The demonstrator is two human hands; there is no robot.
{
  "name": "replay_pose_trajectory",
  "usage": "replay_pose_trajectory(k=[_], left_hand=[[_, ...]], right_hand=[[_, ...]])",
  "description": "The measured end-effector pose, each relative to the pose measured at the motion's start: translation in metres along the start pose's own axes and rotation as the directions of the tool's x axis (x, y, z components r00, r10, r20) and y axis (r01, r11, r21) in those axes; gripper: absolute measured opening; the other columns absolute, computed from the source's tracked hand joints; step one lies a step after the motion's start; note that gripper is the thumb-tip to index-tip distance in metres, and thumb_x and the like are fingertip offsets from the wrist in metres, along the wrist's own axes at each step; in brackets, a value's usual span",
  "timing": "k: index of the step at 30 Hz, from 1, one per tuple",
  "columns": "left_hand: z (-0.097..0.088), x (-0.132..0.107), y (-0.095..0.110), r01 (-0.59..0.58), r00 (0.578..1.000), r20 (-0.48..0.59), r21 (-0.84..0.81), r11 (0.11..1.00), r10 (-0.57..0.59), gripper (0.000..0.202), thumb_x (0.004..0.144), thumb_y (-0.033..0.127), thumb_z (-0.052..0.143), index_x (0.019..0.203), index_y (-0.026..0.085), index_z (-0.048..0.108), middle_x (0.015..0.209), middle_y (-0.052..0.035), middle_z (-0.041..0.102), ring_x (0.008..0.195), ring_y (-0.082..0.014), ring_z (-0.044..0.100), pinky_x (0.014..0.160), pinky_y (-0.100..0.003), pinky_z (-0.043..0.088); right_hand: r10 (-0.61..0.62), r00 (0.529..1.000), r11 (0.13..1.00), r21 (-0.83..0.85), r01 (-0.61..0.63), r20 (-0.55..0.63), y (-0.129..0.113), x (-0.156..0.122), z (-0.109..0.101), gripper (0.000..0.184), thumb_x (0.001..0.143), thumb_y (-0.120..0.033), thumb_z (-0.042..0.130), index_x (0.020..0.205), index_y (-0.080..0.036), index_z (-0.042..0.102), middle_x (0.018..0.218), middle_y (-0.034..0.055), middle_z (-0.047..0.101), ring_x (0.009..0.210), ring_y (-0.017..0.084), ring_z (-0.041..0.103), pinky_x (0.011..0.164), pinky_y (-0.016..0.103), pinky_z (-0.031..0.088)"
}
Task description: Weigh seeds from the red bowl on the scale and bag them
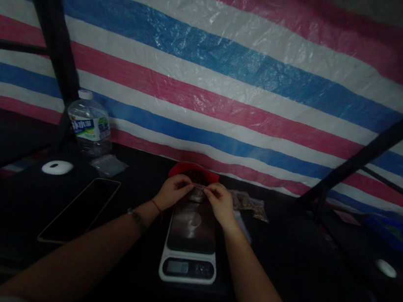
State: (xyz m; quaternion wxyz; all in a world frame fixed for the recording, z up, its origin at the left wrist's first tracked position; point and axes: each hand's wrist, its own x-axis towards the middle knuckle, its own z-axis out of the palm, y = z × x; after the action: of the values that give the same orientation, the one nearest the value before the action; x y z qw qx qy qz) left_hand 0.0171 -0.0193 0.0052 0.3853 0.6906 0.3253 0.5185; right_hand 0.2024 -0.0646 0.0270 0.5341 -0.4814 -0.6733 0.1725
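Observation:
My left hand [175, 191] and my right hand [220, 202] pinch the two top corners of a small clear plastic bag [197, 196] between thumb and fingers. The bag hangs over the far end of a white kitchen scale [191, 241]; its contents are hard to make out in the dim light. Bare metal shows on the scale's plate, and its display [178, 267] seems to read zero. Just behind my hands sits a red bowl [177, 169] with dark contents. Beside my right hand lie several filled clear bags [253, 207] of brownish bits.
On the left are a phone [82, 209], a white oval object [57, 167], a large clear bottle [89, 126] and empty-looking plastic bags [109, 164]. Black frame bars [347, 170] slant at both sides before a striped sheet [213, 88]. A blue tray [396, 233] lies far right.

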Motion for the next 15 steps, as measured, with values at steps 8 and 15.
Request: replay_pose_trajectory(k=[8,15], left_hand=[[0.000,-0.001,0.002,-0.080,0.996,0.048,0.140,0.987,0.074,0.015,0.079,0.031,0.059,0.078,0.017,0.063,0.079,-0.0033,0.063,0.075,-0.0155,0.059,0.069,-0.027,0.047],[-0.001,-0.003,0.014,-0.182,0.980,0.118,0.203,0.962,0.161,0.010,0.079,0.026,0.059,0.077,0.017,0.063,0.079,-0.0037,0.065,0.076,-0.0160,0.061,0.072,-0.028,0.047]], right_hand=[[-0.066,0.997,0.998,-0.012,0.067,0.033,-0.002,-0.001,0.000,0.007,0.077,-0.022,0.060,0.073,-0.021,0.065,0.075,0.0023,0.062,0.074,0.017,0.058,0.069,0.029,0.046],[-0.107,0.994,0.993,-0.044,0.108,0.034,-0.003,-0.003,0.002,0.007,0.077,-0.020,0.060,0.071,-0.021,0.064,0.073,0.0026,0.063,0.074,0.017,0.059,0.069,0.029,0.046]])
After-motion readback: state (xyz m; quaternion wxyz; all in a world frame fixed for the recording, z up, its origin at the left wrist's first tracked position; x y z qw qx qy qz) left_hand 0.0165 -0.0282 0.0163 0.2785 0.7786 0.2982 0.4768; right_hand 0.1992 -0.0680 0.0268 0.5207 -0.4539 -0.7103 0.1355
